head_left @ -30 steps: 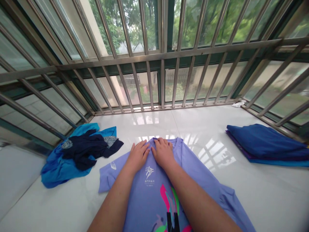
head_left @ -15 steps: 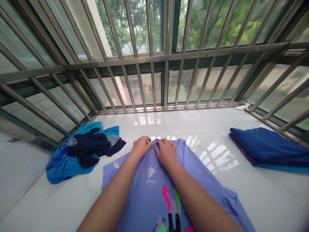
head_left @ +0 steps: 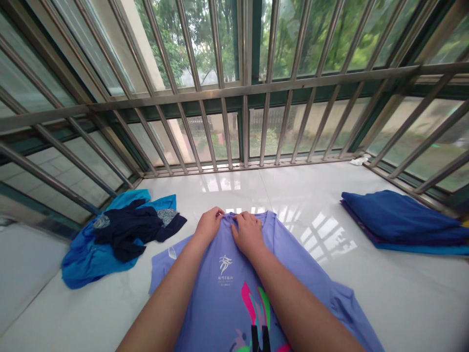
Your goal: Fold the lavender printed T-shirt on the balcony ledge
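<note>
A lavender T-shirt lies spread front up on the white surface, its collar toward the window. It bears a white logo and a pink and green print. At the left side of the collar, my left hand pinches the fabric near the shoulder. My right hand rests on the collar close beside it, fingers curled over the neckline and gripping the cloth. Both forearms cross over the shirt and cover parts of its sides. The shirt's lower end runs out of view.
To the left is a loose heap of blue clothes with a dark navy garment on top. A folded stack of blue and purple clothes sits at the right. Metal window bars enclose the glossy white surface.
My left hand has shifted slightly left along the collar, so the gap between my hands is a little wider. The whole view has turned slightly to the right.
</note>
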Action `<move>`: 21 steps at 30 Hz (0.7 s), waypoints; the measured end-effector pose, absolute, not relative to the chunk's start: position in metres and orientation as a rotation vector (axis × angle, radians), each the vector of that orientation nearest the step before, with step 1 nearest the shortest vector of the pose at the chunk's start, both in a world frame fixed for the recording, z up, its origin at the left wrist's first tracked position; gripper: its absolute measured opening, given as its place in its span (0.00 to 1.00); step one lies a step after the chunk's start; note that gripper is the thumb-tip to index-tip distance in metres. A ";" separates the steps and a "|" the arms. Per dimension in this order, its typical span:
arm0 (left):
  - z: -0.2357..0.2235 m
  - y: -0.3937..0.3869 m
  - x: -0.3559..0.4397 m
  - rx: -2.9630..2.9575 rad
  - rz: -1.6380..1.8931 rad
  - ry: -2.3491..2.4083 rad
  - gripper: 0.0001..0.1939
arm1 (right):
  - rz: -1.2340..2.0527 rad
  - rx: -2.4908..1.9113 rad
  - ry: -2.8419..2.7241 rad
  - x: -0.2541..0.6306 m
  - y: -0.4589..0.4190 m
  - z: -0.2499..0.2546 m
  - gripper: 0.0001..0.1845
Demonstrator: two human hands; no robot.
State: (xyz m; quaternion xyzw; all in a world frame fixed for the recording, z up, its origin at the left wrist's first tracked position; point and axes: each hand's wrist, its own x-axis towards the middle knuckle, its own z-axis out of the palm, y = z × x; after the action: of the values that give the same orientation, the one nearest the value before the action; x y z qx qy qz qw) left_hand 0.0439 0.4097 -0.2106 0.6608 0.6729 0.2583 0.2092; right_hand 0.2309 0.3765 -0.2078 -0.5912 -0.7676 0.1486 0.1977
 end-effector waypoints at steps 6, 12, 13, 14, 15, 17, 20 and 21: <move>-0.215 0.411 0.046 1.839 0.805 1.796 0.15 | 0.406 -1.649 -2.141 0.232 0.376 -0.206 0.16; -0.221 0.407 0.043 1.821 0.878 1.702 0.22 | 0.439 -1.643 -2.128 0.231 0.380 -0.209 0.17; -0.222 0.407 0.043 1.813 0.889 1.690 0.22 | 0.441 -1.648 -2.127 0.231 0.381 -0.210 0.16; -0.223 0.407 0.044 1.803 0.898 1.683 0.22 | 0.443 -1.654 -2.128 0.231 0.381 -0.210 0.16; -0.224 0.407 0.044 1.793 0.902 1.685 0.20 | 0.441 -1.660 -2.132 0.231 0.381 -0.209 0.16; -0.226 0.409 0.046 1.783 0.889 1.713 0.15 | 0.429 -1.669 -2.146 0.231 0.381 -0.209 0.16; -0.229 0.416 0.049 1.783 0.843 1.765 0.09 | 0.403 -1.679 -2.175 0.230 0.380 -0.206 0.17; -0.230 0.418 0.050 1.784 0.828 1.780 0.07 | 0.398 -1.685 -2.183 0.230 0.380 -0.205 0.17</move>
State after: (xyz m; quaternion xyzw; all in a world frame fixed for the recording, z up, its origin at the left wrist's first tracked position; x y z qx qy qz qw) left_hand 0.0496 0.4184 -0.2301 0.6524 0.6512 0.3028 0.2421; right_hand 0.2302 0.3796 -0.2050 -0.5951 -0.7713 0.1405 0.1768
